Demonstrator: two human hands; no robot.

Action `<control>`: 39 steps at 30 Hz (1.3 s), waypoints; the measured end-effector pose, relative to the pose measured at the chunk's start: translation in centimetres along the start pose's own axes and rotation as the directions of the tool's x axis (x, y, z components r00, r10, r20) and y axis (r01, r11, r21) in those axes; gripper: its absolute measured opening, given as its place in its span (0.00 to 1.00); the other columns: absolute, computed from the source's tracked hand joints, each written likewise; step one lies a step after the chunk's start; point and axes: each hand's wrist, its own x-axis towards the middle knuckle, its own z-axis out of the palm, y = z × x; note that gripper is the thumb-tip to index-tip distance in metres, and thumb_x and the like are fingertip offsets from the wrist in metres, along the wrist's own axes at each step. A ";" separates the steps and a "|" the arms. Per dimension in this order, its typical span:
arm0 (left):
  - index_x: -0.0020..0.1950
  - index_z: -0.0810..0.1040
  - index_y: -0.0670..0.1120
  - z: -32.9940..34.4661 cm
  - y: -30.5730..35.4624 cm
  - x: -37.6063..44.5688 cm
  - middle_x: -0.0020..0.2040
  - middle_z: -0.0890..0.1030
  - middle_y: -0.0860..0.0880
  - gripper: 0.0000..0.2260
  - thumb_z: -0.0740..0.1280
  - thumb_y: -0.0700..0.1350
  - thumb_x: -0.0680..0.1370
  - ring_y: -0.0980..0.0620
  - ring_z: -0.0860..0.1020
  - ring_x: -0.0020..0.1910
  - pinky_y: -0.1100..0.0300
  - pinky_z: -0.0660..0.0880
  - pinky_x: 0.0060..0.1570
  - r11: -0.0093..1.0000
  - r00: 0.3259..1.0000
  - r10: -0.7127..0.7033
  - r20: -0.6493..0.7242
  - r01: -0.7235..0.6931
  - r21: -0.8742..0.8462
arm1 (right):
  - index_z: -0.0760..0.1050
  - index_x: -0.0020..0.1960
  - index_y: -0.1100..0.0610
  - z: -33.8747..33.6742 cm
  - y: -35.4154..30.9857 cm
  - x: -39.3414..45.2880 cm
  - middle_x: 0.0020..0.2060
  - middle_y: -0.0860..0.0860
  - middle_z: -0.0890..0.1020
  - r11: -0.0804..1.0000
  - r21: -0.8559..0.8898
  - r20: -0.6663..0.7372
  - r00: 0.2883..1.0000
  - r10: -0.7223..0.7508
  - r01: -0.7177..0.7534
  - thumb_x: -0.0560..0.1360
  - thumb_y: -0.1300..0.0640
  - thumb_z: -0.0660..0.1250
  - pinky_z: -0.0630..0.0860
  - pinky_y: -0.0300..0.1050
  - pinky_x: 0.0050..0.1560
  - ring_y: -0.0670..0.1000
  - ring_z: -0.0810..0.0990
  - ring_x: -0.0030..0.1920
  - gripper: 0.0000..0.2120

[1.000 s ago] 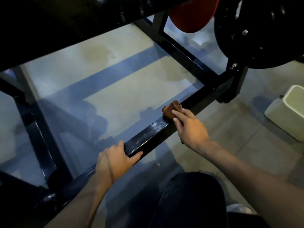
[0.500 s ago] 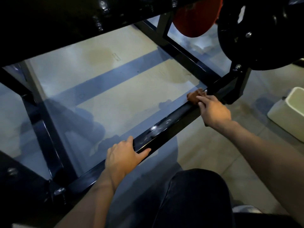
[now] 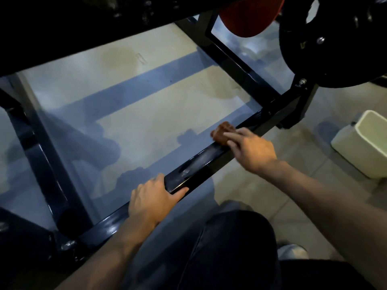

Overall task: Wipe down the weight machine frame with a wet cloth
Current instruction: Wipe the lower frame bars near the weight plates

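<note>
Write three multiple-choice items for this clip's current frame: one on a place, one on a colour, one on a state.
1. Where does the cloth lie?
A. on the black frame bar
B. in the white bin
C. on the floor

2. What colour is the cloth?
A. white
B. reddish brown
C. blue

3. What is the left hand doing?
A. hanging free
B. holding the cloth
C. gripping the frame bar

Answers:
1 A: the right hand presses the cloth on top of the frame bar, well away from the white bin.
2 B: it shows reddish brown against the black bar.
3 C: the fingers go over the far edge and the thumb lies along the near edge.
</note>
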 end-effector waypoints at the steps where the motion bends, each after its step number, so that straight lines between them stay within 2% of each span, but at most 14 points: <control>1: 0.49 0.70 0.50 0.0 0.2 -0.1 0.46 0.81 0.49 0.31 0.57 0.78 0.73 0.43 0.81 0.47 0.51 0.75 0.46 1.000 1.000 -0.007 0.019 0.007 0.007 | 0.72 0.74 0.40 -0.7 1.8 1.5 0.71 0.48 0.72 0.994 -0.018 0.016 0.994 0.112 -0.112 0.84 0.44 0.58 0.76 0.55 0.57 0.60 0.80 0.61 0.19; 4: 0.50 0.69 0.51 0.1 0.4 -0.2 0.47 0.81 0.49 0.31 0.56 0.79 0.73 0.43 0.81 0.49 0.51 0.73 0.46 1.000 0.999 -0.014 0.043 0.014 0.012 | 0.73 0.73 0.44 -1.8 4.1 4.3 0.70 0.52 0.73 0.953 -0.039 0.033 0.953 0.301 -0.300 0.85 0.44 0.57 0.74 0.54 0.60 0.60 0.79 0.63 0.19; 6: 0.49 0.68 0.51 0.0 0.4 0.1 0.47 0.81 0.50 0.31 0.55 0.79 0.73 0.43 0.81 0.49 0.51 0.73 0.45 1.000 0.998 -0.011 0.055 0.011 0.001 | 0.74 0.70 0.47 -1.8 1.9 3.8 0.66 0.56 0.75 0.939 -0.065 0.062 0.938 0.341 -0.337 0.85 0.45 0.54 0.75 0.54 0.58 0.61 0.80 0.60 0.18; 10: 0.48 0.67 0.52 0.0 0.5 0.0 0.46 0.81 0.50 0.29 0.56 0.79 0.72 0.44 0.81 0.47 0.51 0.73 0.45 1.000 0.999 -0.013 0.053 0.014 -0.013 | 0.72 0.63 0.49 -0.8 -6.0 -0.3 0.63 0.55 0.77 0.988 -0.062 0.162 0.976 0.147 -0.138 0.86 0.45 0.50 0.77 0.51 0.51 0.59 0.83 0.53 0.16; 14: 0.48 0.68 0.53 -0.2 0.5 0.3 0.45 0.81 0.51 0.28 0.59 0.78 0.71 0.44 0.81 0.47 0.51 0.74 0.46 0.999 0.997 -0.036 0.072 0.038 -0.028 | 0.71 0.71 0.47 -1.1 -11.4 -4.2 0.71 0.54 0.70 0.998 0.006 0.340 0.939 -0.061 0.063 0.87 0.44 0.51 0.77 0.51 0.52 0.61 0.83 0.54 0.18; 17: 0.48 0.68 0.53 -0.1 0.6 0.3 0.45 0.81 0.51 0.29 0.58 0.78 0.71 0.44 0.81 0.47 0.52 0.74 0.45 1.000 0.999 -0.030 0.043 0.030 -0.005 | 0.73 0.72 0.44 -1.4 -9.5 -4.1 0.71 0.49 0.72 0.986 0.055 0.283 0.944 -0.169 0.160 0.86 0.44 0.54 0.79 0.51 0.55 0.59 0.83 0.57 0.18; 20: 0.47 0.67 0.52 -0.2 0.4 0.3 0.45 0.80 0.50 0.29 0.57 0.79 0.71 0.42 0.81 0.47 0.52 0.75 0.45 0.999 1.000 -0.015 0.028 0.014 0.031 | 0.72 0.73 0.39 -2.2 -3.3 -0.8 0.74 0.46 0.71 0.998 -0.004 0.236 0.970 -0.058 0.061 0.85 0.43 0.56 0.76 0.51 0.61 0.56 0.81 0.63 0.18; 24: 0.48 0.68 0.52 -0.1 0.5 0.6 0.44 0.78 0.50 0.30 0.58 0.79 0.72 0.42 0.79 0.48 0.51 0.72 0.45 0.999 1.000 -0.014 0.024 0.012 0.053 | 0.77 0.71 0.45 -3.4 3.3 2.6 0.69 0.53 0.76 0.963 0.033 0.077 0.961 0.266 -0.269 0.83 0.45 0.61 0.77 0.55 0.62 0.59 0.79 0.64 0.18; 26: 0.46 0.69 0.51 0.3 0.4 0.4 0.43 0.79 0.50 0.31 0.59 0.79 0.71 0.42 0.79 0.45 0.51 0.73 0.44 0.998 0.999 -0.020 -0.029 0.021 0.056 | 0.77 0.71 0.47 -2.8 2.6 2.5 0.68 0.55 0.76 0.949 0.054 0.076 0.949 0.307 -0.311 0.84 0.46 0.61 0.77 0.55 0.61 0.60 0.80 0.63 0.18; 28: 0.46 0.70 0.51 0.6 0.3 0.3 0.42 0.79 0.51 0.30 0.61 0.79 0.70 0.42 0.79 0.43 0.51 0.73 0.44 0.999 0.998 -0.020 -0.051 0.021 0.034 | 0.77 0.71 0.47 -2.0 -0.2 0.6 0.70 0.54 0.74 0.964 0.096 0.105 0.966 0.238 -0.248 0.84 0.46 0.60 0.76 0.54 0.61 0.61 0.80 0.62 0.18; 31: 0.46 0.70 0.52 0.3 0.4 0.3 0.42 0.80 0.50 0.29 0.61 0.78 0.69 0.43 0.79 0.42 0.52 0.76 0.43 0.999 0.998 -0.011 -0.059 0.013 0.043 | 0.78 0.69 0.45 -0.9 -5.8 -3.7 0.71 0.52 0.72 0.986 0.164 0.151 0.988 0.006 -0.031 0.83 0.46 0.61 0.77 0.53 0.60 0.62 0.82 0.58 0.17; 34: 0.47 0.72 0.53 0.4 0.5 0.2 0.42 0.82 0.51 0.30 0.61 0.79 0.68 0.44 0.81 0.43 0.51 0.78 0.43 1.000 0.997 -0.008 -0.075 0.010 0.023 | 0.78 0.68 0.45 -0.4 -10.0 -6.0 0.68 0.51 0.74 0.971 0.171 0.203 0.959 -0.200 0.166 0.84 0.46 0.60 0.78 0.52 0.55 0.61 0.83 0.56 0.16; 36: 0.49 0.73 0.53 0.6 0.4 0.3 0.42 0.82 0.51 0.32 0.60 0.80 0.67 0.45 0.81 0.43 0.51 0.79 0.43 1.000 0.998 -0.004 -0.068 0.005 0.024 | 0.78 0.69 0.43 -0.7 -10.0 -5.6 0.67 0.49 0.75 0.961 0.160 0.214 0.943 -0.255 0.223 0.84 0.46 0.59 0.77 0.51 0.54 0.59 0.83 0.57 0.16; 39: 0.48 0.72 0.52 0.6 0.2 0.5 0.42 0.82 0.49 0.31 0.61 0.80 0.69 0.43 0.81 0.42 0.52 0.78 0.40 0.998 0.996 0.015 -0.089 -0.009 0.070 | 0.76 0.71 0.39 -1.5 -6.2 -3.0 0.68 0.46 0.75 0.979 0.122 0.196 0.963 -0.186 0.164 0.84 0.44 0.59 0.76 0.50 0.57 0.56 0.81 0.61 0.17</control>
